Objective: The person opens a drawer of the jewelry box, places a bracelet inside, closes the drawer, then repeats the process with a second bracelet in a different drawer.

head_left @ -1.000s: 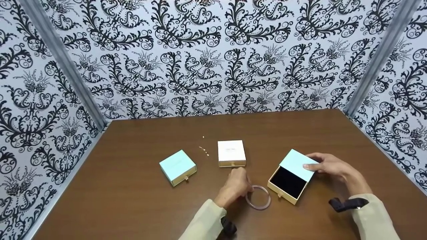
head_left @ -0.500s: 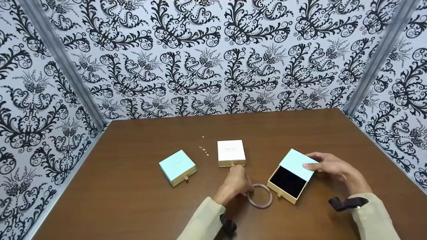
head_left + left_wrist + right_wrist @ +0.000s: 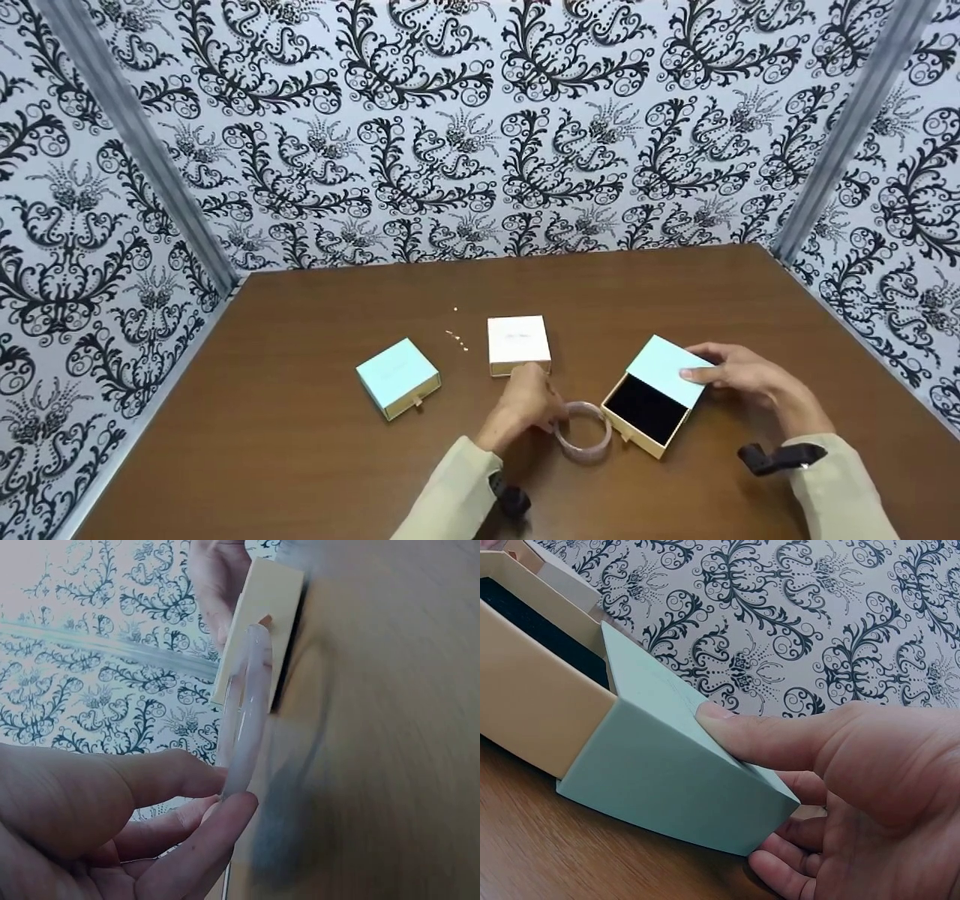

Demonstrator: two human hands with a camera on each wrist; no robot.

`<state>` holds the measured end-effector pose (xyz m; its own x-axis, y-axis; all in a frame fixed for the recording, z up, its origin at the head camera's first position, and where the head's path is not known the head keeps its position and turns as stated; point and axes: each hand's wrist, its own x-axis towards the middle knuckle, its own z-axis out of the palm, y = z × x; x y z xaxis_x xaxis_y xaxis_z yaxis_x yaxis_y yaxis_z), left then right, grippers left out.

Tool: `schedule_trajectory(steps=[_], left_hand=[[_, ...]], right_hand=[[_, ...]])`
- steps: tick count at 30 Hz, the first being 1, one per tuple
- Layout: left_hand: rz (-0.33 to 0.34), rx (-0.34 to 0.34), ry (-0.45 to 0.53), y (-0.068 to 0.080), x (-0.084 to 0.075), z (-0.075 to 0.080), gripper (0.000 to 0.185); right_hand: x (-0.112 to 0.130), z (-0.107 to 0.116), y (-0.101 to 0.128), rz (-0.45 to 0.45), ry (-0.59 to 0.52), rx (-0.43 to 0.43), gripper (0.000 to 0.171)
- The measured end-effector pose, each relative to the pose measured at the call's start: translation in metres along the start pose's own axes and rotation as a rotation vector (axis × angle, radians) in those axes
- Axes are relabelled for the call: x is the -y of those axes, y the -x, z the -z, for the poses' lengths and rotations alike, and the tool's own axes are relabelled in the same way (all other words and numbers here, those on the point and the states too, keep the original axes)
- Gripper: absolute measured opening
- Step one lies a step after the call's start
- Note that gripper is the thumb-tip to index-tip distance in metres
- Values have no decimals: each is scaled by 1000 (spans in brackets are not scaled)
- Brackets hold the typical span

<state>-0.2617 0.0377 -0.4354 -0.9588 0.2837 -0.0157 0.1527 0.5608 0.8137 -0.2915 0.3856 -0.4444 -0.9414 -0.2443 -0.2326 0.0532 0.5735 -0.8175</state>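
Observation:
In the head view my left hand [image 3: 525,405] pinches a pale, translucent pinkish bangle [image 3: 587,453] between thumb and fingers. The left wrist view shows the bangle [image 3: 251,720] nearly edge-on, raised from the table. To its right sits a turquoise drawer-style gift box [image 3: 667,367], its cream drawer [image 3: 634,435] pulled partway out. Black lining [image 3: 649,409] covers the drawer's inside, and a small tab sticks out in front. My right hand [image 3: 750,379] grips the rear of the box's sleeve [image 3: 667,772], thumb on top and other fingers partly hidden behind it.
A closed white box [image 3: 519,339] stands just beyond my left hand. Farther left is a second turquoise box [image 3: 399,375], also closed. Several small pale flecks [image 3: 457,341] lie on the brown table [image 3: 300,472]. Black-and-white patterned walls [image 3: 480,150] enclose it.
My left hand has moved slightly forward, and the bangle has lifted and tilted so more of its near band shows. The right hand and opened box keep their place.

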Motion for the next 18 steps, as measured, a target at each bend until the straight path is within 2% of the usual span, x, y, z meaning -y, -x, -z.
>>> schedule_trajectory(steps=[7,18], left_hand=[[-41,37,-16,2,-3,3,9],[28,73,98,1,-14,1,7]], right_hand=[[-2,0,-1,-6,-7,-1,71],[-1,-1,-2,-12,7,-4,73]])
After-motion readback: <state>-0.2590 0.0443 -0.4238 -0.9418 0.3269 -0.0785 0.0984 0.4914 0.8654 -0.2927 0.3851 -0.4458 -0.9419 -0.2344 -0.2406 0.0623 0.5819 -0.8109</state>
